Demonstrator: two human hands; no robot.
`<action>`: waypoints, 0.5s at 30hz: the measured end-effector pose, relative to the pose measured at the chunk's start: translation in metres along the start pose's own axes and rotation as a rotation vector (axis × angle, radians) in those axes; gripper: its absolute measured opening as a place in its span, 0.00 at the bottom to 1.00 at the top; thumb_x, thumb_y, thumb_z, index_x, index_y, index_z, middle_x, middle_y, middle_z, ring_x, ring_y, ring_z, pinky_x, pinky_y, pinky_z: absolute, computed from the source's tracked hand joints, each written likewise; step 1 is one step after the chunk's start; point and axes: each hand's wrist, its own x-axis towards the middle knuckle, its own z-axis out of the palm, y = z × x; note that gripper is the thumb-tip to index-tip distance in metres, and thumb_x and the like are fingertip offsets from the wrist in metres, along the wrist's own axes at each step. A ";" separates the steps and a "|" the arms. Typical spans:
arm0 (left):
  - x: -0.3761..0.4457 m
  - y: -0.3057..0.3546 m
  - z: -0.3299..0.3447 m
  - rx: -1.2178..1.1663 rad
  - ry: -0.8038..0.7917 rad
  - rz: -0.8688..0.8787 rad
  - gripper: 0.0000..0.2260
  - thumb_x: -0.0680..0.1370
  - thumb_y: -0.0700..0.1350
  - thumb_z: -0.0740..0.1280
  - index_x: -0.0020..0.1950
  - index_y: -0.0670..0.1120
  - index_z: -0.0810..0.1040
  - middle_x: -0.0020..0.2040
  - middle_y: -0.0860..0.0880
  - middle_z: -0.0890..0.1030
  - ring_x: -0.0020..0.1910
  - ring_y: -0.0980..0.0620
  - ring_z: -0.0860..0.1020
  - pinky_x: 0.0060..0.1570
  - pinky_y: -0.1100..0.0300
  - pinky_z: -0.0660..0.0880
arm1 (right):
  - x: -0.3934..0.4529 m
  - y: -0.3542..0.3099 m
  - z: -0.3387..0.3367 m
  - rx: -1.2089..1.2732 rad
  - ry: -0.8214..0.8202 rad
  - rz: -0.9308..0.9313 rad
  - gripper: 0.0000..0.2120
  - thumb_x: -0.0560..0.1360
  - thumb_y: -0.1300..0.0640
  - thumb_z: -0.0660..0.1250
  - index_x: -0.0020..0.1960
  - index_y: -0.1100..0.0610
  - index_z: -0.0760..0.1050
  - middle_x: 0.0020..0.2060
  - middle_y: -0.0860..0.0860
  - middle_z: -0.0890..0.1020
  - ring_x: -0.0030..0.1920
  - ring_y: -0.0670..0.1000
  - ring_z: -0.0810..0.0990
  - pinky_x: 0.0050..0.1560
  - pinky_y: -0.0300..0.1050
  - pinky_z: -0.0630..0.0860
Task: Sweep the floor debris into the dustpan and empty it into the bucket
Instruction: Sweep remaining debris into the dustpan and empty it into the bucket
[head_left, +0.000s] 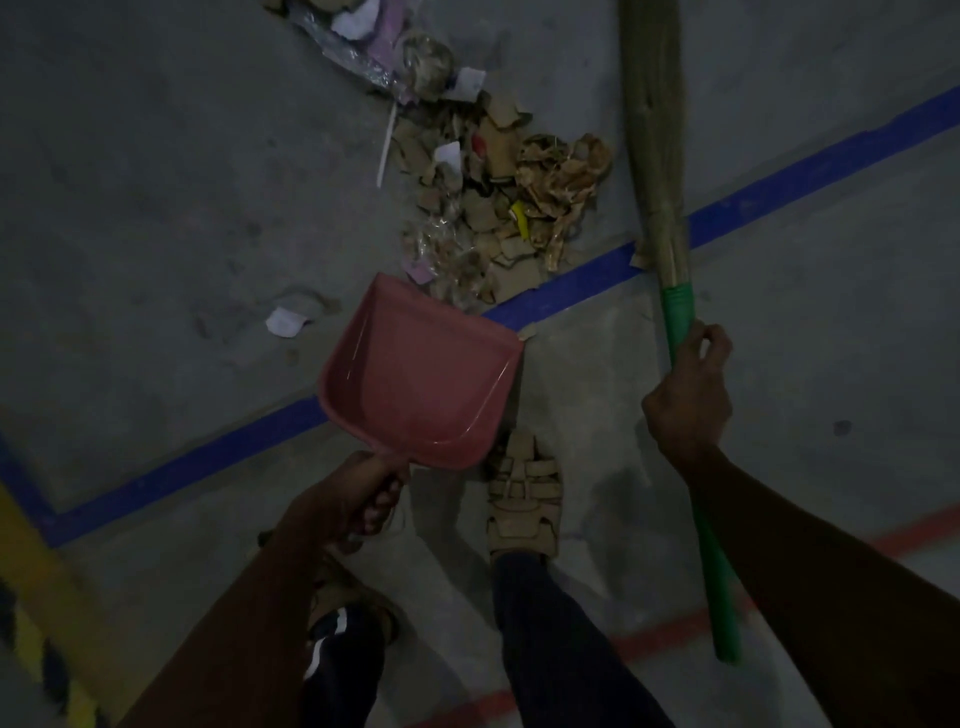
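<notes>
Left hand (363, 499) is wrapped around the handle of the pink plastic dustpan (421, 374); the pan looks empty, its open lip aimed up-right, just short of the pile's near end. The heap of torn brown cardboard, crumpled paper and clear wrapper scraps (493, 197) lies ahead of both hands on the grey concrete floor (156, 182), long axis running from the blue tape line (587, 280) away to the far edge of view. One white scrap (283, 321) sits apart, left of the pan. Right hand (685, 395) is clenched on the green-handled grass broom (657, 156), bristles just right of the pile. Pan is nearer; the broom stroke likely has to run down-left along the pile. Bucket not in view.
</notes>
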 end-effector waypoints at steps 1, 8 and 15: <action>0.006 0.004 -0.001 0.011 -0.001 0.009 0.14 0.75 0.41 0.63 0.29 0.45 0.67 0.23 0.48 0.62 0.18 0.53 0.58 0.23 0.70 0.57 | 0.002 -0.001 0.007 0.020 -0.018 0.000 0.42 0.69 0.66 0.70 0.78 0.58 0.53 0.73 0.53 0.55 0.50 0.63 0.77 0.41 0.54 0.79; 0.031 0.049 -0.006 0.081 -0.018 0.104 0.19 0.77 0.43 0.62 0.25 0.47 0.67 0.22 0.48 0.62 0.17 0.52 0.59 0.23 0.67 0.55 | 0.020 -0.001 0.031 0.203 -0.094 0.079 0.47 0.67 0.66 0.74 0.78 0.58 0.51 0.75 0.56 0.59 0.61 0.64 0.74 0.55 0.62 0.77; 0.044 0.117 0.000 0.196 0.041 0.163 0.14 0.75 0.40 0.62 0.30 0.45 0.66 0.22 0.49 0.62 0.16 0.53 0.57 0.23 0.70 0.55 | 0.028 0.004 0.033 0.120 -0.113 -0.048 0.46 0.66 0.65 0.72 0.78 0.59 0.53 0.76 0.55 0.60 0.63 0.63 0.72 0.55 0.58 0.74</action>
